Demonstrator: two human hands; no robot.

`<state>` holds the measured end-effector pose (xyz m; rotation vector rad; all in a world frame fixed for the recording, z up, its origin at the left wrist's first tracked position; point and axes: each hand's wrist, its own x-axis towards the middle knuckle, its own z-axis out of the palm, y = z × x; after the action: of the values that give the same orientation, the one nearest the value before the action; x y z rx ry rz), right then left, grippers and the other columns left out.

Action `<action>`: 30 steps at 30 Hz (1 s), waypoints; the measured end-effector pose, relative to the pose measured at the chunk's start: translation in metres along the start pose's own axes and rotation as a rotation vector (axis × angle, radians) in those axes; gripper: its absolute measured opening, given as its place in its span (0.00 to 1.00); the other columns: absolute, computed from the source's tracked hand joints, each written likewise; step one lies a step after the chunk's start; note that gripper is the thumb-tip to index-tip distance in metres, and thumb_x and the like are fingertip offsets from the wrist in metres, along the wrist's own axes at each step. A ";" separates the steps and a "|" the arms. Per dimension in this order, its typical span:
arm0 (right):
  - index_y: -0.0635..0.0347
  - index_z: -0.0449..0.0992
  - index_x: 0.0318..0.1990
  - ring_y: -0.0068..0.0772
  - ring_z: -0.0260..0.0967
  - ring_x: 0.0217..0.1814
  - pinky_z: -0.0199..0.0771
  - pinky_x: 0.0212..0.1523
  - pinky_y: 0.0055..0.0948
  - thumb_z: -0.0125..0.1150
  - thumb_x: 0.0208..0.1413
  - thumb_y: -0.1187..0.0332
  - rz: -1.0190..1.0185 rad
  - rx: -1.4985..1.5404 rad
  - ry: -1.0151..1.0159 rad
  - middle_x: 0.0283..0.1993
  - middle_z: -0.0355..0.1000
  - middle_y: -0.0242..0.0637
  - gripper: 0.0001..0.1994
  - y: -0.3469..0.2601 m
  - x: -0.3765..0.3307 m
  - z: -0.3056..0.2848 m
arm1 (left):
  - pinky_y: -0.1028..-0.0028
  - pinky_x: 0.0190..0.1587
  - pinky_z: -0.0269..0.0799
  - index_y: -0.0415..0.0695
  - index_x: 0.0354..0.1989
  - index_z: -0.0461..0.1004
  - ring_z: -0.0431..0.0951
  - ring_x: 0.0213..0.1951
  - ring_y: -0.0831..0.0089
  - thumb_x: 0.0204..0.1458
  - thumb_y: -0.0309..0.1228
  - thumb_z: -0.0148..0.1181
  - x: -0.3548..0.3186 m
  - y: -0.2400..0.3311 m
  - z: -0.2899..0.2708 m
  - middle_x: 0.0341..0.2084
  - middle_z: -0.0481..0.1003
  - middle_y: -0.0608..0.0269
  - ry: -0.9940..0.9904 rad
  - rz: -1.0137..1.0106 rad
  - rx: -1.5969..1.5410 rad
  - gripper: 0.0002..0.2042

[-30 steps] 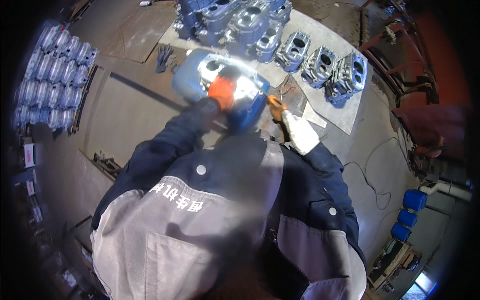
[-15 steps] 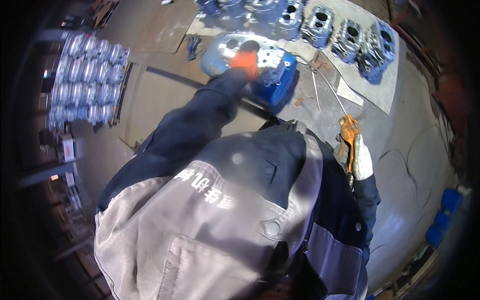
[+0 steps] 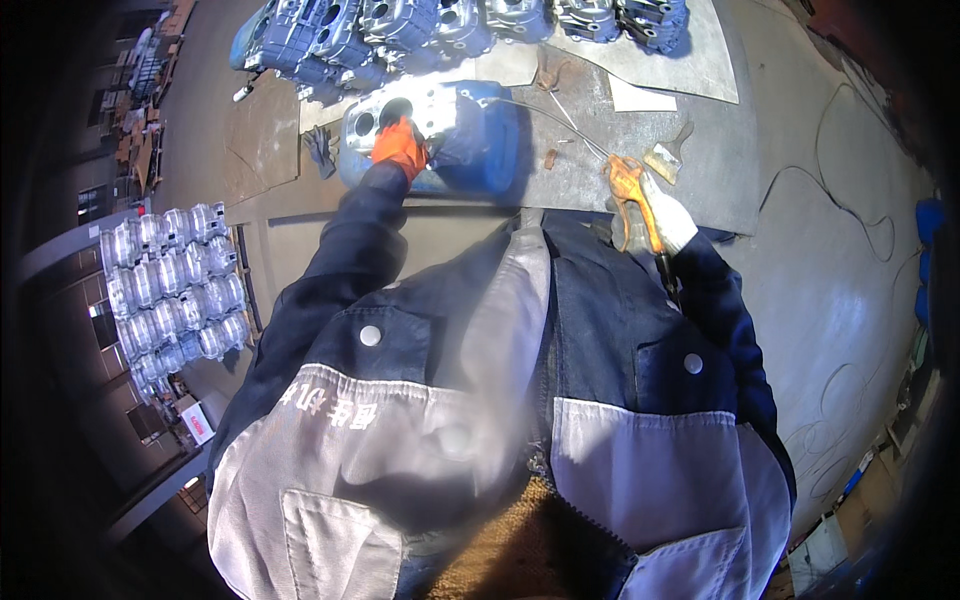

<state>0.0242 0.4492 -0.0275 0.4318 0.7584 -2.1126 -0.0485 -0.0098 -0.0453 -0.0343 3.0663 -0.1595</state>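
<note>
At the far left, a stack of shiny metal castings (image 3: 175, 290) stands in rows, rounded and silvery, and below it a small white box with a red mark (image 3: 196, 422) lies near the edge of a shelf; what is printed on it is too small to tell. Further in, a dark glove (image 3: 320, 150) lies flat on the grey metal tabletop (image 3: 700, 190), just beside a blue metal housing (image 3: 470, 140). This housing is a blocky cast part with round holes in its bright top face, and it sits on the tabletop in front of the person. The left hand (image 3: 400, 147), in an orange glove, rests on the top of the housing with the fingers bent over its upper face near one hole, pressing on it; I cannot tell if it really grips an edge. Behind, along the far edge, a row of grey castings (image 3: 420, 25) of the same kind lies on a pale sheet. To the right, the right hand (image 3: 655, 210), in a white and orange glove, is closed around an orange tool (image 3: 632, 190) with a thin metal rod (image 3: 560, 115) running from it toward the housing. Just beyond this hand a flat brush (image 3: 668, 158) with a pale handle lies on the tabletop, and a dark cable (image 3: 850, 190) curves over the concrete floor (image 3: 850, 300).
</note>
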 end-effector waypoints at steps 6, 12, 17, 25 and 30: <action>0.61 0.69 0.53 0.27 0.74 0.35 0.77 0.34 0.23 0.49 0.62 0.51 -0.069 -0.117 0.086 0.42 0.74 0.37 0.23 0.002 0.016 0.007 | 0.58 0.52 0.62 0.39 0.46 0.67 0.70 0.49 0.49 0.43 0.43 0.58 0.000 0.005 -0.013 0.42 0.73 0.46 -0.116 -0.036 -0.044 0.25; 0.64 0.66 0.56 0.27 0.71 0.49 0.72 0.49 0.22 0.44 0.65 0.56 -0.088 -0.051 0.067 0.50 0.71 0.39 0.21 0.006 0.029 0.008 | 0.59 0.50 0.64 0.39 0.42 0.68 0.71 0.46 0.49 0.43 0.42 0.59 -0.001 0.006 -0.012 0.39 0.74 0.46 -0.080 -0.037 -0.045 0.22; 0.65 0.63 0.59 0.28 0.68 0.54 0.66 0.57 0.25 0.41 0.66 0.58 -0.072 -0.061 0.093 0.55 0.68 0.38 0.21 0.006 0.028 0.001 | 0.58 0.48 0.64 0.40 0.41 0.67 0.72 0.44 0.50 0.43 0.41 0.59 -0.004 0.007 -0.012 0.36 0.75 0.46 -0.010 0.009 -0.018 0.20; 0.63 0.65 0.57 0.28 0.71 0.46 0.72 0.46 0.26 0.43 0.65 0.54 -0.044 -0.030 0.023 0.48 0.71 0.38 0.22 0.003 0.003 0.002 | 0.57 0.47 0.66 0.41 0.41 0.67 0.73 0.43 0.49 0.43 0.42 0.60 -0.003 0.012 -0.020 0.35 0.75 0.46 -0.003 0.002 -0.044 0.21; 0.63 0.68 0.53 0.30 0.72 0.36 0.74 0.37 0.27 0.44 0.64 0.53 0.051 -0.069 0.104 0.41 0.73 0.39 0.22 0.010 -0.003 -0.001 | 0.55 0.45 0.67 0.38 0.39 0.68 0.73 0.41 0.43 0.44 0.47 0.59 0.006 0.001 -0.014 0.34 0.75 0.41 -0.110 -0.062 -0.161 0.23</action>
<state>0.0342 0.4465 -0.0306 0.5215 0.8678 -2.0226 -0.0553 -0.0079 -0.0320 -0.1418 2.9613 0.0841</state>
